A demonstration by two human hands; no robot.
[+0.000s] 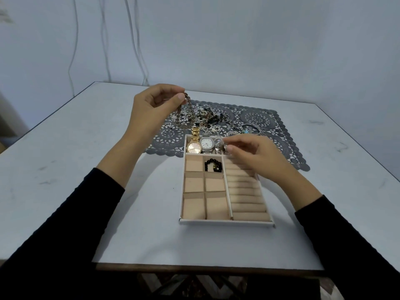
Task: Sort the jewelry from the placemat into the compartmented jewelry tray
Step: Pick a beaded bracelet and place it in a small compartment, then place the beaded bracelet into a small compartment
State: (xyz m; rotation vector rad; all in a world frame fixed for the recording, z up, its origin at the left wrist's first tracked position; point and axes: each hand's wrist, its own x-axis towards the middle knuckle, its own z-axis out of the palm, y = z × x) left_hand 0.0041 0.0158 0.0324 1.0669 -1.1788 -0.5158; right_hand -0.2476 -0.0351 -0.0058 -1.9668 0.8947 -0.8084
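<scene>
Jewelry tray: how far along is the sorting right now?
Early. Done: gold watch and silver watch lie in the far compartment of the jewelry tray, black bead bracelet in one square cell. In hand: left hand pinches a chain above the placemat; right hand seems to pinch a silvery piece beside the watches. Left: the jewelry pile on the placemat; five square cells and the ring rolls are empty.

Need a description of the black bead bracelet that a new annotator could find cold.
Find the beige jewelry tray on the white table. Its left part holds six square compartments; the black bead bracelet lies in the far-right one, just this side of the silver watch. It is the only filled square; the other five are bare.
</scene>
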